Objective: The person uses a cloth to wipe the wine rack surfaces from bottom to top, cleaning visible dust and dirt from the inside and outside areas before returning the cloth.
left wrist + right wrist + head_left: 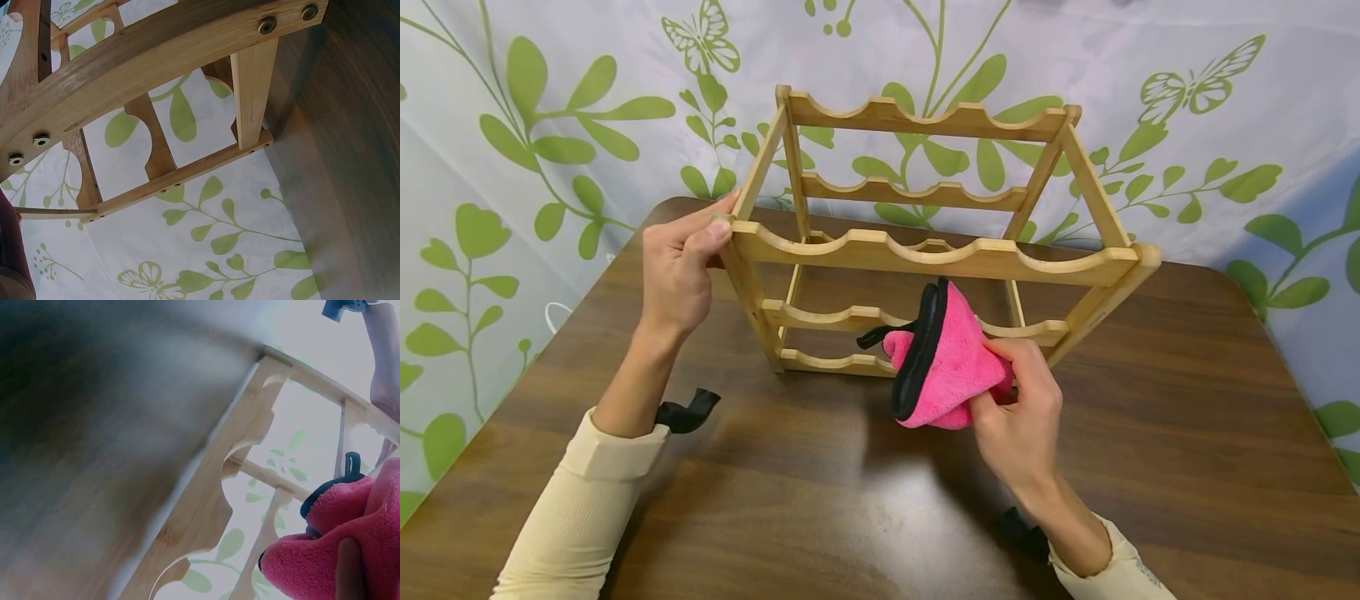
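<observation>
A light wooden wine rack with scalloped rails stands on the table. My left hand grips its upper front left corner, thumb on the near side. Bunched in my right hand is a pink fleecy cloth with black edging and a black loop. The cloth overlaps the front middle and lower rails in the head view. From the left wrist, the rack's side bar shows round screw heads. In the right wrist view one finger presses against the cloth, beside the rack's scalloped rail.
The dark brown wooden table reaches back to a white curtain printed with green leaves and butterflies. A black strap sticks out by my left wrist, and another black strap by the right one.
</observation>
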Demonstrator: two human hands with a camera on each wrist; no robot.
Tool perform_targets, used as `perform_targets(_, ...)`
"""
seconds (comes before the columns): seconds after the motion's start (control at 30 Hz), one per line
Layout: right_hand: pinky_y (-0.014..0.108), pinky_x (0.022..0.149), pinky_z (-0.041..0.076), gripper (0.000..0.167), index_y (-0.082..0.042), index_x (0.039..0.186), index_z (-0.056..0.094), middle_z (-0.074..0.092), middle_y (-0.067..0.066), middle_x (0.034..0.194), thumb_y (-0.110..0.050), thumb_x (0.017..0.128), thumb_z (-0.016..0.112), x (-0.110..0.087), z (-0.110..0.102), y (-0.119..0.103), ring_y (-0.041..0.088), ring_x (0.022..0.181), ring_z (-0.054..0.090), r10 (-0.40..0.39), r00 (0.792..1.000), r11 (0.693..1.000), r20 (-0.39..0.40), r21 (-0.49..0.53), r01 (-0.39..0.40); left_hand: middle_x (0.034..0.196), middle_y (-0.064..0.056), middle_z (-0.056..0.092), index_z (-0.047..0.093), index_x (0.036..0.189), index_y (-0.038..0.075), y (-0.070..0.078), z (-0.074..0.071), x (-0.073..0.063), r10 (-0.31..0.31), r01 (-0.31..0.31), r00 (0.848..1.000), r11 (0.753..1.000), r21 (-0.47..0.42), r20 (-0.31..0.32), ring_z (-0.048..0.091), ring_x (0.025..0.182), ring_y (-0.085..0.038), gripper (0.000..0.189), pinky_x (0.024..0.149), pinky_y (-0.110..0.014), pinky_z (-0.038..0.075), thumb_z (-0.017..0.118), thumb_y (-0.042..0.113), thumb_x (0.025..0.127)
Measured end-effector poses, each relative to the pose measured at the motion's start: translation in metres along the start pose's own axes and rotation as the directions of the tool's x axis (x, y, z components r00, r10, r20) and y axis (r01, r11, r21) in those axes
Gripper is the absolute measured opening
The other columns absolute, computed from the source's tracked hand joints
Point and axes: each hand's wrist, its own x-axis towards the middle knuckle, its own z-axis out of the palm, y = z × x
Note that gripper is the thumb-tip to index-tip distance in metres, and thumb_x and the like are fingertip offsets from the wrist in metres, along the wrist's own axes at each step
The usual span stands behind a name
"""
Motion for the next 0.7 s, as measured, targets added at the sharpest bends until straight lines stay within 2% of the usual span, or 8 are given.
perform_targets(0.37, 0.021, 0.073, 0.044, 0.026, 0.009, 0.098, 0.063, 0.063, 0.019, 0.097, 0.013, 0.073, 0.066, -0.004, -0.012, 0.005, 0.016, 0.088, 0.055, 0.001, 1.0, 0.999, -0.009, -0.04, -0.001, 0.113, -0.02, 0.067, 0.067, 0.117, -0.005, -0.001, -0.001, -0.002, -0.02, 0.02, 1.0, 1.0, -0.013, -0.007, 0.069, 0.071, -0.003, 0.035, 0.057, -0.018, 0.055, 0.05, 0.014, 0.093)
perform_targets(0.57, 0.016, 0.07, 0.043, 0.031, 0.01, 0.101, 0.062, 0.063, 0.02, 0.098, 0.017, 0.072, 0.068, -0.005, -0.024, 0.01, 0.011, 0.085, 0.053, 0.022, 1.0, 0.997, -0.009, -0.07, -0.023, 0.112, -0.02, 0.067, 0.068, 0.117, -0.006, -0.001, -0.001, -0.002, -0.015, 0.015, 1.0, 1.0, -0.008, -0.008, 0.068, 0.071, -0.002, 0.036, 0.057, -0.018, 0.055, 0.05, 0.015, 0.093)
perform_targets(0.7, 0.013, 0.067, 0.042, 0.031, 0.011, 0.101, 0.061, 0.063, 0.02, 0.096, 0.017, 0.071, 0.068, -0.008, -0.031, 0.014, 0.008, 0.081, 0.052, 0.044, 0.999, 0.995, -0.015, -0.095, -0.045, 0.113, -0.02, 0.067, 0.067, 0.116, -0.007, -0.001, 0.0, -0.001, -0.014, 0.014, 1.0, 1.0, -0.003, -0.009, 0.069, 0.077, -0.003, 0.036, 0.061, -0.018, 0.055, 0.051, 0.015, 0.093)
